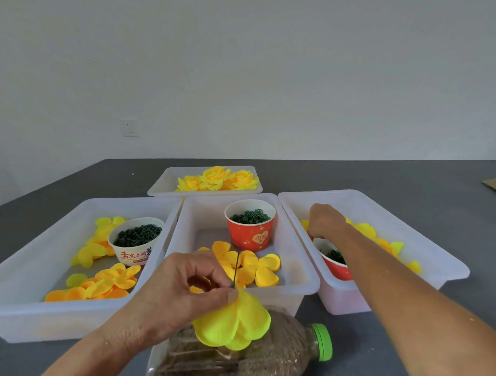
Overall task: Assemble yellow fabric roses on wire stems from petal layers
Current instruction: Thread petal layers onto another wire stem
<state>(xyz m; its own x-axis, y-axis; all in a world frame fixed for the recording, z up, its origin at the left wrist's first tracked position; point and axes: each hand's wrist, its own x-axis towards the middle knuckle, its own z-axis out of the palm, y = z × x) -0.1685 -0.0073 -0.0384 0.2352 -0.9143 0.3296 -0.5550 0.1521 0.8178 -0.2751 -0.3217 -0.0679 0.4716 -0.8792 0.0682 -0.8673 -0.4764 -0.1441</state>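
Your left hand (pixel 185 285) pinches the wire stem (pixel 235 270) just above the petal layer (pixel 234 323), over the bottle (pixel 247 356). Petals look limp, light; hold the stiff wire. Right hand (pixel 325 221) reaches into the right tray (pixel 411 232), fingers curled; grip unclear.

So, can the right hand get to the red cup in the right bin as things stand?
Probably yes. The right hand is already inside the right bin, just above the red cup, whose open top faces up, and nothing lies between them.
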